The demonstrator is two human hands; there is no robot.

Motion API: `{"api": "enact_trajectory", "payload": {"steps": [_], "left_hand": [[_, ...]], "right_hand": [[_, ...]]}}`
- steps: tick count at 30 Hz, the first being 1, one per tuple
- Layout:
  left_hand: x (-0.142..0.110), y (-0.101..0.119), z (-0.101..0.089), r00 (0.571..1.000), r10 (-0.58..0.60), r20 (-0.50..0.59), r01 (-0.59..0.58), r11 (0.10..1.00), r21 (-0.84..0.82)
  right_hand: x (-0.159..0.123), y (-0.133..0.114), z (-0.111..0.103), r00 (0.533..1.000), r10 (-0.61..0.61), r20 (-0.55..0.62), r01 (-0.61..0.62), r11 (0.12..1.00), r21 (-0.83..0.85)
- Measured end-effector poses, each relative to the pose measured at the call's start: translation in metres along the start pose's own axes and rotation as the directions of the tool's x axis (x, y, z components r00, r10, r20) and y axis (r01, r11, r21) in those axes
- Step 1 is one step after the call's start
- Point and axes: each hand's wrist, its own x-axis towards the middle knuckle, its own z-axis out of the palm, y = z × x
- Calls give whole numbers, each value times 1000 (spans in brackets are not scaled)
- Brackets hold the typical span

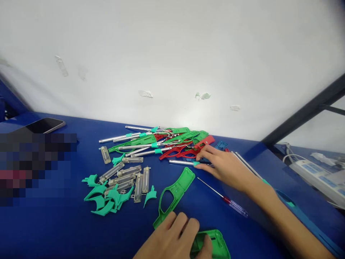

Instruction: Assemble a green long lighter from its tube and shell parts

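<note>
My left hand [175,235] is at the bottom middle, its fingers curled over a green plastic lighter shell half [217,239]. Just beyond it a second green shell half [179,185] with an oval hole lies on the table. My right hand [217,163] reaches to the pile, thumb and fingertips closed at the teal end of a silver lighter tube [180,162]. To its lower left rests a screwdriver [229,201] with a clear and red handle. Behind the fingers sits a red shell piece [206,142], partly covered by other parts.
Clear fuel tanks [138,187] and teal triggers [104,205] lie at left centre. Silver tubes [134,145] with wires and green and red shells are heaped near the wall. A phone [45,125] lies far left. A power strip [315,176] is beyond the right edge.
</note>
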Motion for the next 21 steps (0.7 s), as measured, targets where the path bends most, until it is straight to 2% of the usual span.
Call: {"api": "enact_trajectory", "payload": {"steps": [4,9,15,21], "left_hand": [[-7,1,5,999,-18,31,17,999,35],[-9,-2,3,993,-96,71,89,992,93],[-7,-7,-1,993,-73,95,59,988,140],[-7,-3,3,994,-76,73,68,991,114]], "right_hand": [[-1,-3,-1,999,-27,-20,26,999,-42],[-3,-7,-3,999,-45,-28,43,997,-66],[-2,-8,-2,996,-72,-52,67,994,-88],[-1,-11,-6,987,-48,-153,31,993,-115]]}}
